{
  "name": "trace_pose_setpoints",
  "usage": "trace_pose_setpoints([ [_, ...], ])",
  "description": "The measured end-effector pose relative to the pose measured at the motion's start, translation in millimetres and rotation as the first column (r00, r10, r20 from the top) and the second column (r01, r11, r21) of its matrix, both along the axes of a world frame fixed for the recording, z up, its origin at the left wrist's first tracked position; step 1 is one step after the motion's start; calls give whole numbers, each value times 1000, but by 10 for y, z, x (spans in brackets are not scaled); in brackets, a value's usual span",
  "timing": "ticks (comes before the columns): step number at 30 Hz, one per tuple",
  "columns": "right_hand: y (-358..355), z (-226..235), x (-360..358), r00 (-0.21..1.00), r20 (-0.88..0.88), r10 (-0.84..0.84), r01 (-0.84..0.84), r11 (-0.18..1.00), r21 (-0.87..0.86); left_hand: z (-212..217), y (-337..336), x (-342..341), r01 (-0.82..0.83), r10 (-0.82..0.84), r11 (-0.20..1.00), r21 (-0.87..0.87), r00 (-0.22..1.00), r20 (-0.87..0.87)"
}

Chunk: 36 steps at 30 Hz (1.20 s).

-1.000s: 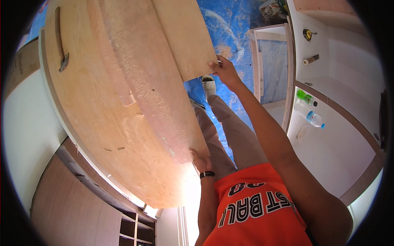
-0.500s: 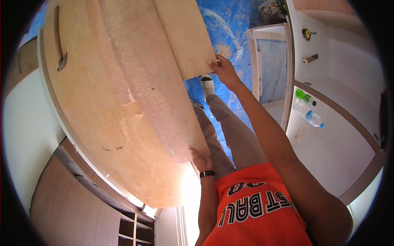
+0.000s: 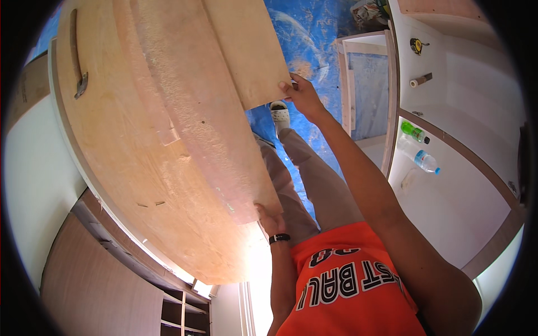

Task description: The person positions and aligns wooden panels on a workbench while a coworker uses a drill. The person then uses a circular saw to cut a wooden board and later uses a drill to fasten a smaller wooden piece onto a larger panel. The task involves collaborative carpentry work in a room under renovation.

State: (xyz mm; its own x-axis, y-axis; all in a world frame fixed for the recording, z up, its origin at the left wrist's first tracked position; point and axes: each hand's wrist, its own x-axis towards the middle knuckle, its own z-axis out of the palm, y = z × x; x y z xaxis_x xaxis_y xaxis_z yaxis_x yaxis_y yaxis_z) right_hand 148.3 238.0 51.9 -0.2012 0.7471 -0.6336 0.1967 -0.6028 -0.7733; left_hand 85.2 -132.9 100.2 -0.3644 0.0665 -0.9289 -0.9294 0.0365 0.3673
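Observation:
A long pinkish wooden board (image 3: 190,117) with a rough, worn surface lies over a large plywood sheet (image 3: 112,168). My left hand (image 3: 270,219), wearing a black wristband, is closed around the near end of the pinkish board, thumb on top and the other fingers hidden beneath. Along that board's right side is a thin, smooth plywood piece (image 3: 252,56). My right arm is stretched forward, and my right hand (image 3: 305,99) pinches this piece at its near right corner, with the thumb on its upper face. Whether the two pieces are joined cannot be made out.
A hammer (image 3: 77,56) lies at the plywood's far left. Blue sheeting (image 3: 314,61) covers the floor around my feet. White-lined cabinet compartments on the right hold a tape measure (image 3: 416,46), a small roll (image 3: 420,80), a green bottle (image 3: 412,131) and a clear bottle (image 3: 427,161).
The whole scene sits slightly farther left in the picture, fixed things included. Both hands keep their holds on the same spots of the wood.

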Motion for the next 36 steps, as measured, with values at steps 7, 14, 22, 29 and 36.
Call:
trace_pose_setpoints([
  [7, 5, -29, 27, 1000, 6, 8, -8, 1000, 5, -66, -74, -3, -9, 9, 1000, 30, 1000, -12],
  [14, 7, -1, 13, 1000, 20, 15, -16, 1000, 3, -76, -64, 3, 18, -18, 1000, -3, 999, -34],
  [22, -5, -36, 19, 1000, -4, -7, 7, 1000, -3, -29, -1, -8, 21, -21, 1000, 2, 1000, -17],
  [29, -3, -47, 32, 1000, 1, -9, 9, 1000, -8, -37, 2, -3, 37, -38, 999, -3, 999, -34],
  [36, 25, -5, -11, 983, 162, 90, -106, 990, 94, -15, 79, -7, 57, -59, 993, -105, 998, -13],
])
